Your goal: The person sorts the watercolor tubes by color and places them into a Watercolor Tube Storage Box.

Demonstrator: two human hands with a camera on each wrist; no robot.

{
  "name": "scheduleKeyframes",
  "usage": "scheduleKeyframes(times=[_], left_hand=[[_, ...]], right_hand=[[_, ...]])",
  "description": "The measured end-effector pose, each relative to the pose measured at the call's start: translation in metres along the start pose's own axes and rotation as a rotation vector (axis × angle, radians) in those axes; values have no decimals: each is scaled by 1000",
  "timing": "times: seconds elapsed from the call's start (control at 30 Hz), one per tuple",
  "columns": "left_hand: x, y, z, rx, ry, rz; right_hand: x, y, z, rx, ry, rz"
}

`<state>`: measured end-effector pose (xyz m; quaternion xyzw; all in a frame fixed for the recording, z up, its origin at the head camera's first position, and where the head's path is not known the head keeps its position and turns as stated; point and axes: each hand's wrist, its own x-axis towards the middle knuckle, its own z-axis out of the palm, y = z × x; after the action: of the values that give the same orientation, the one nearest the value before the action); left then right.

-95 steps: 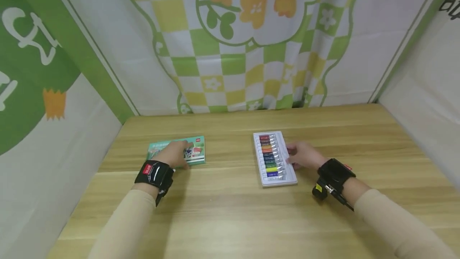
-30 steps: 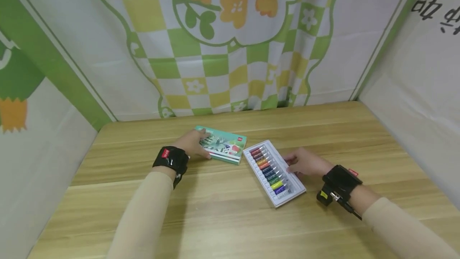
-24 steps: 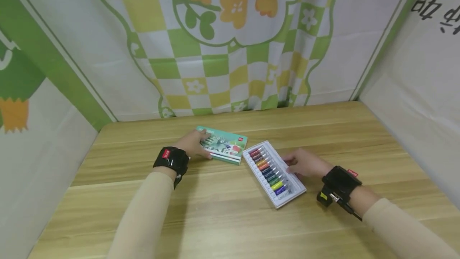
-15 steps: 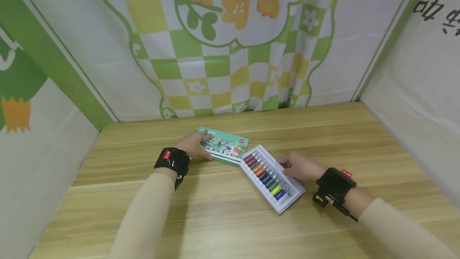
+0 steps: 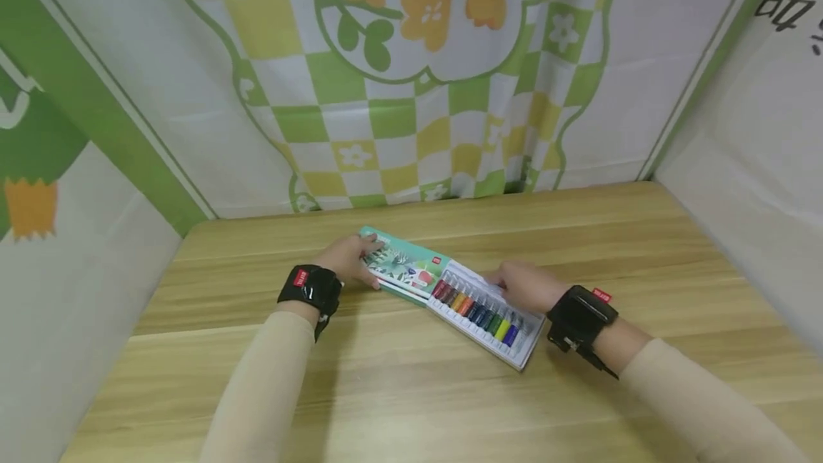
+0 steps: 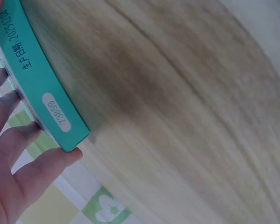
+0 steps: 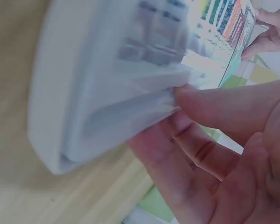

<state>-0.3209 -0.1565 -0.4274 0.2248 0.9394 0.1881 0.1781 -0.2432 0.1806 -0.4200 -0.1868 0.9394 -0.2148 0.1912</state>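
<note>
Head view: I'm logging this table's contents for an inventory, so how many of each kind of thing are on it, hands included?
teal box: 1
white tray: 1, holding a row of paint tubes too small to count
hands: 2, left hand and right hand
black wristbands: 2
Total: 6
</note>
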Motion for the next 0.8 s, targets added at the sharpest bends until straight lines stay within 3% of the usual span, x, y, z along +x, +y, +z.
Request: scheduleKeyframes(times=[0.33, 0.57, 0.67, 0.8], left_hand=[[2, -2, 1, 13, -3, -1], [2, -1, 4, 15, 6, 1], [2, -1, 5, 10, 5, 2], [1, -2, 4, 3, 11, 7]], right_hand=[[7, 0, -2, -27, -8, 18], [16, -6, 4, -195, 71, -34], [22, -7, 2, -172, 67, -45], [25, 4, -2, -46, 41, -66]])
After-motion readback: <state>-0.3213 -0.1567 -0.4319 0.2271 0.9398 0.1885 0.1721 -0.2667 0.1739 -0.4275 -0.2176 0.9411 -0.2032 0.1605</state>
